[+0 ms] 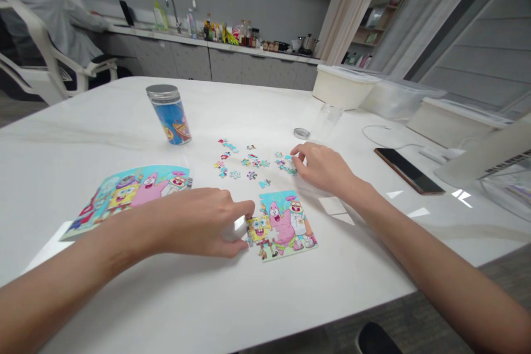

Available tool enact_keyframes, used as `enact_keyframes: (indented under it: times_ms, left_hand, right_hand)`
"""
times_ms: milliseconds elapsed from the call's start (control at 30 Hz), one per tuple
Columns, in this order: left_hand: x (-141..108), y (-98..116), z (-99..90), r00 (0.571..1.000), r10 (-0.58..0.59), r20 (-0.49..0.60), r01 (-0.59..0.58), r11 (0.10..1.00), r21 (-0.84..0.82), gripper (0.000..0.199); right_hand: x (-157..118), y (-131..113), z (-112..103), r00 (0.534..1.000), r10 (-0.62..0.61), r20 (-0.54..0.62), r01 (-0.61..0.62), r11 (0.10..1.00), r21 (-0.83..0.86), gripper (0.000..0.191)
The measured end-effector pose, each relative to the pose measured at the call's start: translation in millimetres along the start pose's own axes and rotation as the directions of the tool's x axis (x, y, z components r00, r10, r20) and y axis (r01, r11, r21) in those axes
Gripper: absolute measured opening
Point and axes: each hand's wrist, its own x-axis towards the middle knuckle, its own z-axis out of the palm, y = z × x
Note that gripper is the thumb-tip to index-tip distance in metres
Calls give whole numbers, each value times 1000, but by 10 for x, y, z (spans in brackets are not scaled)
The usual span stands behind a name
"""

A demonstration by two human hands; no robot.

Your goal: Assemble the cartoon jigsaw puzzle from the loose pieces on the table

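Note:
A partly assembled cartoon jigsaw puzzle lies flat near the front of the white table, its left edge uneven. My left hand rests beside that edge, thumb and index finger apart with no piece visible between them. Farther back, several loose puzzle pieces are scattered. My right hand reaches to the right-hand cluster of pieces, its fingers bent and slightly apart at them; whether it touches one is unclear. Partly behind my left forearm lies a picture sheet with the same cartoon characters.
A blue cartoon jar with a metal lid stands at the back left. A clear jar and a loose lid are beyond my right hand. To the right are a phone and storage boxes. A person sits far left.

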Motion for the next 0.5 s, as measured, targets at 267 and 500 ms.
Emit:
enact_keyframes:
  times_ms: [267, 500]
  left_hand:
    - [19, 8, 20, 1000, -14, 14, 14, 1000, 22, 23]
    - [22, 1, 25, 1000, -5, -8, 5, 1000, 4, 22]
  right_hand:
    - [-1, 46, 66, 989, 28, 143, -20, 998, -55, 33]
    - [-25, -5, 64, 986, -25, 163, 27, 1000, -10, 32]
